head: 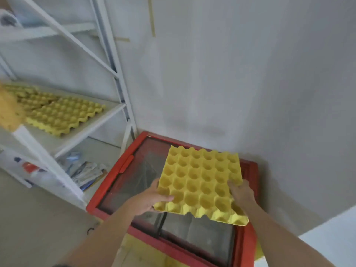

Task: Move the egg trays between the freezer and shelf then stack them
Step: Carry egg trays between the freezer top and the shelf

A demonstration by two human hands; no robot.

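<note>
Both hands, left hand [152,199] and right hand [241,193], pinch the yellow egg tray [200,182] at opposite near edges, above the freezer [123,170]. Light, flimsy pulp probably; two-sided grip suits it.

— Light? Even and soft, bright on the wall [231,74].
— Shadows? A faint one on the wall behind the freezer [115,182].
— Sharpness? The tray [200,182] is fairly crisp; the shelf [63,120] at left smears with blur.
— Edges? Straight posts lean and bow, wide-angle.
</note>
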